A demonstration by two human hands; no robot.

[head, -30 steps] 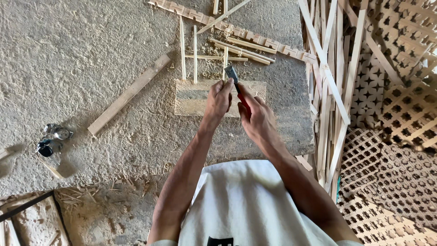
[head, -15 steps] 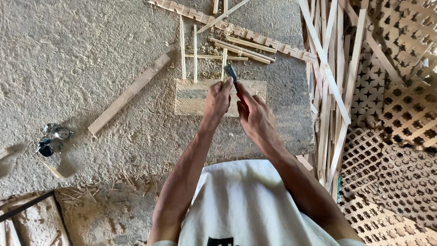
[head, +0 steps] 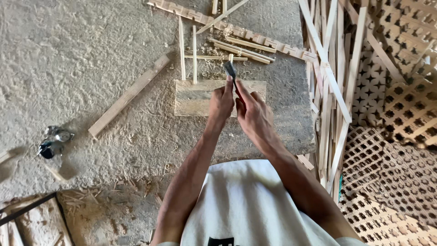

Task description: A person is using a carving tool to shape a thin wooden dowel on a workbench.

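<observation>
Chisel (head: 230, 70) blade above both hands' grip, over board (head: 195, 98).

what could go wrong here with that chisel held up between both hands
1. The chisel is pinched between the left hand and right hand, fingers close to the blade; a slip might cut them.
2. If dropped, it would likely land on the wooden block or the thin strips and could chip.
3. The leaning slats stand near the right arm; a nudge may topple them.
</observation>
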